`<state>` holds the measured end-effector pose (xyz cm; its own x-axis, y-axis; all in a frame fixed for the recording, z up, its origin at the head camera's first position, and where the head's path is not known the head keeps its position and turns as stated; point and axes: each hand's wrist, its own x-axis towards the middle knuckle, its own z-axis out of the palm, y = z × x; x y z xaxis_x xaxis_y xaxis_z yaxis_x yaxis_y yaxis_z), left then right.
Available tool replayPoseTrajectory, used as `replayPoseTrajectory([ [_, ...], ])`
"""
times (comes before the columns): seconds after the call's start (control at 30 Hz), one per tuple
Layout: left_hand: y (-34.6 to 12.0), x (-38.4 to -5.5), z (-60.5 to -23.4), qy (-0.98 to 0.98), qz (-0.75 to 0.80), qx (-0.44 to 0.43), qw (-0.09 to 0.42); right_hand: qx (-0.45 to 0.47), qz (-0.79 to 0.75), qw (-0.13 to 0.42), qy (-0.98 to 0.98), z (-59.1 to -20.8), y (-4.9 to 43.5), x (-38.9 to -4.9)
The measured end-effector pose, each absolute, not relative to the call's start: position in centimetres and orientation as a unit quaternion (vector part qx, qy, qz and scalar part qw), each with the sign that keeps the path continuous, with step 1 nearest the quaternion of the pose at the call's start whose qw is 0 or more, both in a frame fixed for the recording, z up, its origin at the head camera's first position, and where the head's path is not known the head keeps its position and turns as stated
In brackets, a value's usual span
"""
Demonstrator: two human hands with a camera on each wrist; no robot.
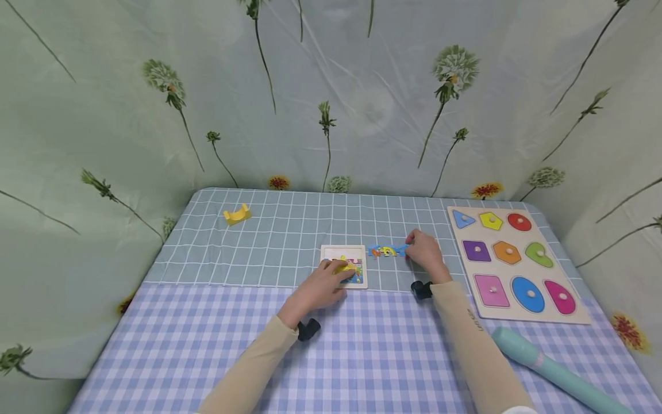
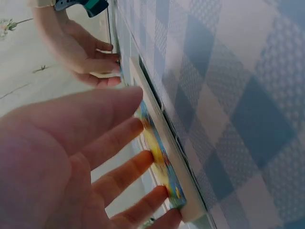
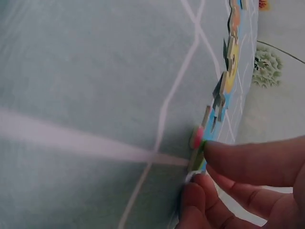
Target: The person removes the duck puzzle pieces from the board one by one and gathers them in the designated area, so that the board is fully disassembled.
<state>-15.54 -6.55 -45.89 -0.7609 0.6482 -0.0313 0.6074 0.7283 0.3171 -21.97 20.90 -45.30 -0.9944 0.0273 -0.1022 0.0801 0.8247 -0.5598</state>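
Note:
A small square jigsaw tray [image 1: 343, 248] with a pale wooden rim lies at mid-table, colourful picture pieces [image 2: 162, 160] filling its nearer part. Over it reaches my left hand [image 1: 320, 284], fingers spread and nearly straight, their tips on the pieces. Just right of the tray, several blue and yellow jigsaw pieces [image 1: 387, 251] form a row on the cloth. My right hand [image 1: 425, 253] is at the right end of this row. In the right wrist view, its thumb and fingers pinch a jigsaw piece [image 3: 198, 160] with blue, green and pink on it; the fingers hide part of it.
On the right lies a wooden shape board [image 1: 496, 282] with knobbed coloured shapes. Nearer me is a teal rod-like object [image 1: 561, 371] with a thick rounded end. A yellow arch-shaped block [image 1: 237, 215] sits at the back left. Behind the table hangs a flowered curtain [image 1: 372, 115].

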Motion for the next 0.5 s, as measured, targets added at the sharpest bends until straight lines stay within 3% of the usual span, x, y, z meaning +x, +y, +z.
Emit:
replayPoseTrajectory([
  [0.2,-7.1,-15.6,-45.8,0.918,0.169,0.345,0.099,-0.034,-0.382,-0.002,0.923,-45.3,19.2,-21.6],
  [0.5,-7.1,-15.5,-46.0,0.918,0.178,0.343,0.092,-0.177,-0.429,0.096,0.880,-45.9,14.7,-20.5],
])
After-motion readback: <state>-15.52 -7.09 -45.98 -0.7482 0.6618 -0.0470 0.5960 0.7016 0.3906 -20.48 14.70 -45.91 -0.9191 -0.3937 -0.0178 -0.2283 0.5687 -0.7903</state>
